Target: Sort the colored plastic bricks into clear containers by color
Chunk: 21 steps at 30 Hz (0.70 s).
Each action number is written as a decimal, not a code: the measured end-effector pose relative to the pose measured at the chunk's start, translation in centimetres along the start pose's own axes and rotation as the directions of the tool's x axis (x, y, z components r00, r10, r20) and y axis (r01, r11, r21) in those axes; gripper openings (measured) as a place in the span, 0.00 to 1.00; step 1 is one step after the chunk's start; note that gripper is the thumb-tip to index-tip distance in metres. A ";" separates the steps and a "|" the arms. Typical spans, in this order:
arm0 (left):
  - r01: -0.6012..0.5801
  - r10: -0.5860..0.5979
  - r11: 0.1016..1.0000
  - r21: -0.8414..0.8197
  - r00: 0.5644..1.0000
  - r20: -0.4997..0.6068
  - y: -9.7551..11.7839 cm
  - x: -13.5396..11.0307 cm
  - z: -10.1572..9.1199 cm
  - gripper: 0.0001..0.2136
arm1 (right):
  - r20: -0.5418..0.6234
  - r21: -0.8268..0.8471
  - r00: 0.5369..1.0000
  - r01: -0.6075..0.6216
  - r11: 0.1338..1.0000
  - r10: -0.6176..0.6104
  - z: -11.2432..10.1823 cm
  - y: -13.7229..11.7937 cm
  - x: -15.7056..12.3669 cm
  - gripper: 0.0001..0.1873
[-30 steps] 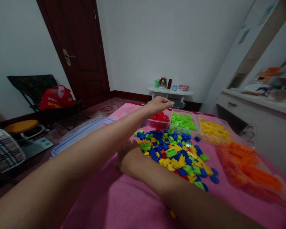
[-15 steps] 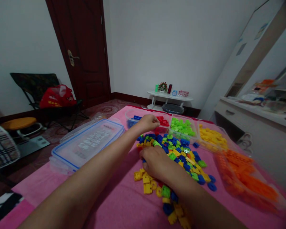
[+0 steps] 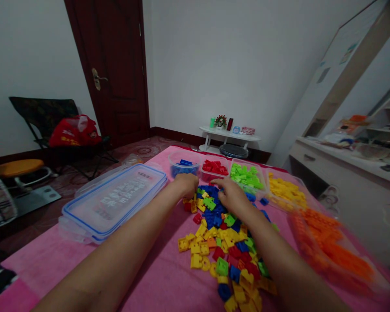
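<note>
A loose pile of mixed toy building bricks point(image 3: 225, 236) in yellow, blue, red and green lies spread over the pink cloth. My left hand point(image 3: 186, 185) is closed at the pile's far left edge, just in front of the blue-brick tub; its fingertips and anything in them are hidden. Over the far side of the pile is my right hand point(image 3: 232, 194), index finger stretched out and thumb apart. That fingertip is at a small red brick point(image 3: 211, 183). Behind the hands stand a round tub of blue bricks point(image 3: 173, 160) and a clear box of red bricks point(image 3: 215, 167).
Farther right are boxes of green bricks point(image 3: 246, 175), yellow bricks point(image 3: 286, 193) and orange bricks point(image 3: 338, 249). A stack of clear lids point(image 3: 117, 199) with blue seals lies at the left. The pink cloth point(image 3: 169, 268) covers the table.
My left hand has come back from above the red box to the pile's edge. My right hand has moved away from me, across the pile, uncovering bricks in the middle.
</note>
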<state>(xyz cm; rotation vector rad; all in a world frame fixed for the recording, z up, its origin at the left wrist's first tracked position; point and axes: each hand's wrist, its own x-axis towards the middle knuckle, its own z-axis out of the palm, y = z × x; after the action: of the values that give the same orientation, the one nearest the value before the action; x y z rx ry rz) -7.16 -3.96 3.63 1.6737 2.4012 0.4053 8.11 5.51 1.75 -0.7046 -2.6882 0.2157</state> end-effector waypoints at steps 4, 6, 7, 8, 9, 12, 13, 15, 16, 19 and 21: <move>-0.036 0.034 0.999 0.034 0.998 0.045 -0.2 -0.1 -0.2 0.10 | 0.163 -0.192 0.986 -0.012 0.981 0.044 0.8 -0.3 0.7 0.21; -0.036 0.035 0.999 0.017 0.998 0.047 -0.5 0.0 -0.5 0.09 | 0.180 -0.226 0.982 -0.012 0.974 0.054 0.6 -0.5 0.5 0.19; -0.043 0.043 0.999 -0.014 0.998 0.045 -0.6 0.1 -0.6 0.07 | 0.181 -0.229 0.982 -0.009 0.973 0.052 0.4 -0.5 0.4 0.19; -0.052 0.055 0.997 -0.063 0.997 0.045 -0.7 0.2 -0.7 0.05 | 0.177 -0.228 0.983 -0.007 0.974 0.049 0.2 -0.5 0.1 0.18; -0.059 0.066 0.990 -0.126 0.997 0.051 -0.8 0.3 -0.7 0.04 | 0.166 -0.223 0.985 -0.011 0.975 0.049 0.0 -0.4 -0.2 0.17; -0.042 0.057 0.930 -0.365 0.998 0.031 -0.5 0.7 -0.7 0.04 | 0.099 -0.171 0.993 -0.052 0.984 0.070 -0.5 0.1 -1.2 0.13; -0.022 0.037 0.886 -0.463 0.999 0.025 -0.3 0.8 -0.6 0.05 | 0.064 -0.133 0.994 -0.080 0.988 0.089 -0.6 0.3 -1.4 0.12; 0.063 -0.029 0.709 -0.702 0.998 0.061 0.2 1.1 -0.4 0.06 | -0.021 -0.005 0.991 -0.133 0.991 0.133 -0.7 0.6 -1.7 0.10; 0.128 -0.051 0.562 -0.817 0.991 0.120 0.5 1.2 -0.2 0.08 | -0.059 0.094 0.986 -0.149 0.984 0.155 -0.7 0.7 -1.8 0.11; 0.325 0.030 0.109 -0.940 0.944 0.329 0.7 1.6 0.2 0.15 | -0.083 0.458 0.975 -0.145 0.877 0.205 -1.3 0.7 -1.8 0.15; 0.363 0.092 0.026 -0.931 0.927 0.364 0.6 1.8 0.6 0.17 | -0.055 0.598 0.982 -0.111 0.794 0.179 -2.0 0.4 -1.9 0.14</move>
<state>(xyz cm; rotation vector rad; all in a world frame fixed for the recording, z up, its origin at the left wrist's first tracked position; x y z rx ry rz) -7.05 -2.00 3.26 0.6316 1.1796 1.2794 10.62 4.96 2.97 -0.6859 -2.2548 0.9818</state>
